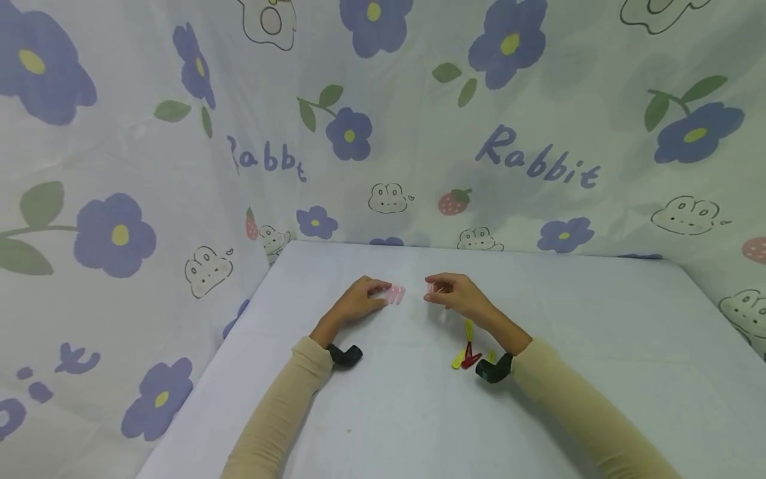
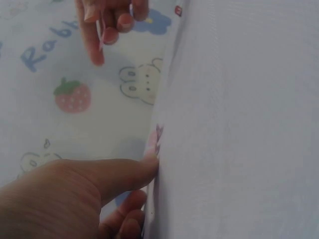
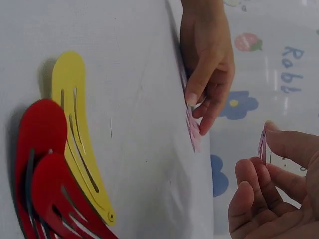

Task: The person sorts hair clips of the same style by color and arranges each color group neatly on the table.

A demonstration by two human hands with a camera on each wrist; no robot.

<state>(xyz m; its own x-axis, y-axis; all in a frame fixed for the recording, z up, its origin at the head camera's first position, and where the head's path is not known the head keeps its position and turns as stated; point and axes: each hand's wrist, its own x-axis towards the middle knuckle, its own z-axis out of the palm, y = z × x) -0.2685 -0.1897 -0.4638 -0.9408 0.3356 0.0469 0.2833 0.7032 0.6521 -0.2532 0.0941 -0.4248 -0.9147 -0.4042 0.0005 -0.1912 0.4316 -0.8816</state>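
Pinching a pink clip (image 3: 262,144) between thumb and forefinger, the right hand (image 1: 459,294) holds it upright, raised off the bench (image 1: 383,412). In the right wrist view its other fingers curl loosely below the clip. Across a short gap, the left hand (image 1: 359,297) is low at the bench, its thumb and fingers bent about the near end of a group of pink clips (image 1: 396,294). These lie side by side on the white cover, slanted alike; whether the left hand grips one or merely touches it, I cannot tell.

Nearer the wearer, below the right hand, yellow clips (image 3: 69,69) and red clips (image 3: 47,119) lie in a loose cluster. In the right wrist view, two red ones overlap, beside a long yellow one with slots down its middle. Another bit of yellow shows just beside the black wrist camera (image 1: 494,369) on the right arm; a matching black camera (image 1: 346,356) sits on the left wrist. Beige sleeves (image 1: 281,406) cover both forearms. Behind the bench and along its left side hangs a pale cloth (image 1: 419,133) printed with blue flowers, strawberries, rabbit faces and the word "Rabbit".
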